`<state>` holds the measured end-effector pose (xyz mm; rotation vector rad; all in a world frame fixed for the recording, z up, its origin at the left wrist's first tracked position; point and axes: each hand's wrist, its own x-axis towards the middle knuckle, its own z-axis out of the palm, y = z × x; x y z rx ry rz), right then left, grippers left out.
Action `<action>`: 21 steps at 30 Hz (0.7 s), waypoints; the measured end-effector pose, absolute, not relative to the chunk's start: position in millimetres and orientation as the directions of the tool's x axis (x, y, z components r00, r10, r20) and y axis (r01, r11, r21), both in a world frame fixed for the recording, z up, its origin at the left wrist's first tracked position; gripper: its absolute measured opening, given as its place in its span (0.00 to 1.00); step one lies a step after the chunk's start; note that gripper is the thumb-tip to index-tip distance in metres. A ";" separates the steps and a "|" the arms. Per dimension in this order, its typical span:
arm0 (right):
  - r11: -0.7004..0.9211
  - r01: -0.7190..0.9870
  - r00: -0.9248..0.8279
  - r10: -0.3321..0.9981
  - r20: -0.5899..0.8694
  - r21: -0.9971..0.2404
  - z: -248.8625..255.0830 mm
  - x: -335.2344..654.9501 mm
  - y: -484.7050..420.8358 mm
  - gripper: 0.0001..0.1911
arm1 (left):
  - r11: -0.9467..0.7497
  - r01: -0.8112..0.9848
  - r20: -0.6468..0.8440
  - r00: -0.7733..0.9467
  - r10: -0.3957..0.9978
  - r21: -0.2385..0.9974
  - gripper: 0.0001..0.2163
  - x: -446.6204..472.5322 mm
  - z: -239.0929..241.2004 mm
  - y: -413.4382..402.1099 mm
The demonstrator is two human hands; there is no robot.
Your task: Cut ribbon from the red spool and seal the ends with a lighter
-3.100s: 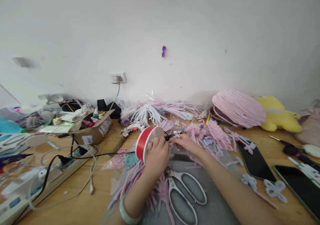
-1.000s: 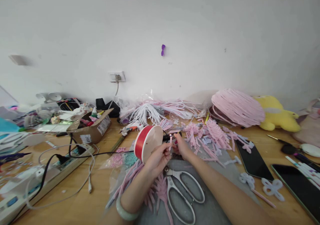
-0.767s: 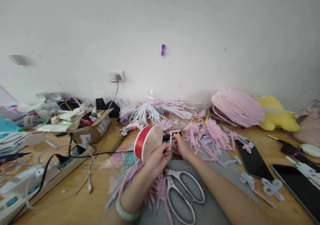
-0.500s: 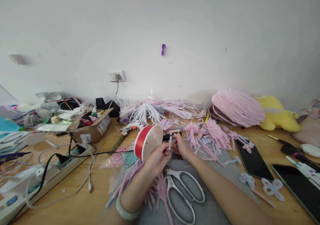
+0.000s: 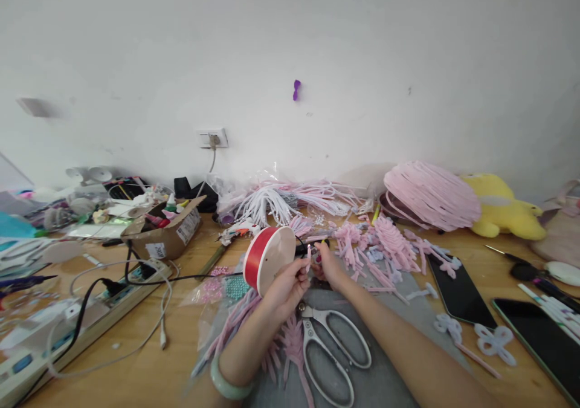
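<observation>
My left hand (image 5: 286, 287) is closed, pinching a short pink stick (image 5: 309, 258) upright next to a red ribbon spool (image 5: 267, 258) that stands on edge beside it. My right hand (image 5: 330, 265) is curled close against the stick's tip, with a dark tool (image 5: 302, 249) just behind it; whether it grips that tool is hidden. White-handled scissors (image 5: 333, 353) lie on the grey mat (image 5: 389, 372) below both hands. Cut pink pipe-cleaner pieces (image 5: 376, 248) are scattered beyond my right hand.
A power strip with cables (image 5: 90, 311) lies at the left. A cardboard box (image 5: 165, 236) sits behind it. Two phones (image 5: 462, 293) and white flower shapes (image 5: 493, 341) rest at the right. A pink bundle (image 5: 430, 193) and a yellow plush (image 5: 502, 208) are against the wall.
Since three seconds ago my left hand came off the spool's face and now pinches the pink stick. Over the last second both hands have barely moved.
</observation>
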<state>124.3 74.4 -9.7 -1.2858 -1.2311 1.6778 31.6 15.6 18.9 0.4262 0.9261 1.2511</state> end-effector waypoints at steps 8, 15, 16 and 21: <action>-0.382 -0.040 -0.323 0.880 -0.350 -0.923 -10.1 128.4 76.6 0.30 | 0.302 -0.617 -0.358 0.034 0.933 0.727 0.09 30.8 15.7 16.1; -0.476 -0.154 -0.385 0.836 -0.391 -0.866 -17.9 133.6 87.6 0.35 | 0.283 -0.463 -0.284 0.069 0.956 0.840 0.10 29.4 23.3 10.6; -0.477 -0.167 -0.384 0.838 -0.389 -0.863 -18.8 133.6 88.0 0.35 | 0.276 -0.365 -0.254 0.108 0.961 0.889 0.09 27.2 27.5 8.3; -0.411 -0.084 -0.385 0.854 -0.351 -0.908 -14.1 144.0 92.3 0.32 | 0.010 0.466 -0.217 0.391 0.894 0.885 0.04 6.9 52.4 -8.8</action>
